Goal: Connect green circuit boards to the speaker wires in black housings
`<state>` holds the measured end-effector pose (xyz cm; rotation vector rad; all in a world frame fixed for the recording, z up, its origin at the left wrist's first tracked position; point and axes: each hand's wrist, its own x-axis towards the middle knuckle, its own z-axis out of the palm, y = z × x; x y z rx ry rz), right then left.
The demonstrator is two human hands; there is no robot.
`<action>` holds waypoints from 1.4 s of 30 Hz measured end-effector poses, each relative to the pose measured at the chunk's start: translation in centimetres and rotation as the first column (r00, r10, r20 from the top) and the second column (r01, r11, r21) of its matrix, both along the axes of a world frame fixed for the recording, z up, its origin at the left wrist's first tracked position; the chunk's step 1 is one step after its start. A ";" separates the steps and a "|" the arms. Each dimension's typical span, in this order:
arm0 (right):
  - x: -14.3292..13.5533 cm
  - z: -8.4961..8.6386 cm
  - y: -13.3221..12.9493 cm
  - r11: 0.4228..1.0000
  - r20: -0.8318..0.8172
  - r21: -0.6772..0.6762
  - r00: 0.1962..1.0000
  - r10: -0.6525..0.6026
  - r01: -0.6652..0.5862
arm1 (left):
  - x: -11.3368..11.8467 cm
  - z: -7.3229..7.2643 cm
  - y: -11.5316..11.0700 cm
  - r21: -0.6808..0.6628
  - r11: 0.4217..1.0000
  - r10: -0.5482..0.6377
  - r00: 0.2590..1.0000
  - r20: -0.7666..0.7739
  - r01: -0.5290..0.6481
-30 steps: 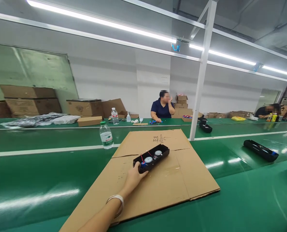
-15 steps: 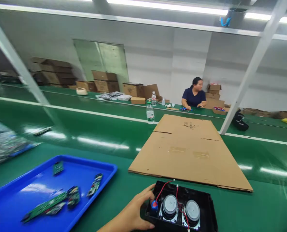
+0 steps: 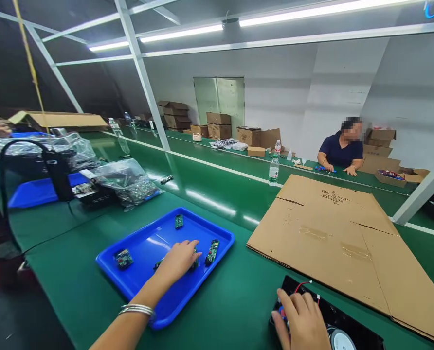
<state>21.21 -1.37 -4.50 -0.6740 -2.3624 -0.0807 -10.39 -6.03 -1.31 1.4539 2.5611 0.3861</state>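
My left hand (image 3: 182, 257), a silver bracelet at its wrist, is inside the blue tray (image 3: 103, 260). Its thumb and fingers close around a small green circuit board (image 3: 194, 265), mostly hidden by the hand. Other circuit boards lie in the tray: one board (image 3: 212, 252) to the right, one (image 3: 179, 221) at the back and one (image 3: 123, 258) at the left. At the bottom right, my right hand (image 3: 304, 318) grips the left end of a black speaker box (image 3: 359, 325). A grey round speaker (image 3: 341, 340) and red wires show inside it; the hand covers the rest.
A flattened cardboard sheet (image 3: 334, 243) lies behind the speaker box. Left of the tray are a plastic bag of parts (image 3: 129, 182) and a black device with a cable. A water bottle (image 3: 273, 171) stands beyond. Across the bench sits a co-worker (image 3: 341, 150).
My view has swung left. My left hand has left the speaker box and gone into the tray. My right hand has come onto the box. One board now lies at the tray's left side.
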 end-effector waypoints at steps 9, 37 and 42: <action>-1.4 1.7 1.2 0.933 -0.194 -0.350 0.981 0.017 -0.085 | 1.6 -1.7 -0.8 0.001 0.995 -0.098 0.995 -0.004 0.098; -0.6 4.9 -1.3 0.911 -0.156 -0.395 0.986 0.057 -0.115 | 16.5 -0.3 -3.4 0.468 0.878 -0.427 0.605 0.672 0.099; -0.6 5.1 -1.1 0.909 -0.099 -0.404 0.993 0.061 -0.096 | 16.5 0.0 -3.9 0.418 0.908 -0.339 0.553 0.761 -0.018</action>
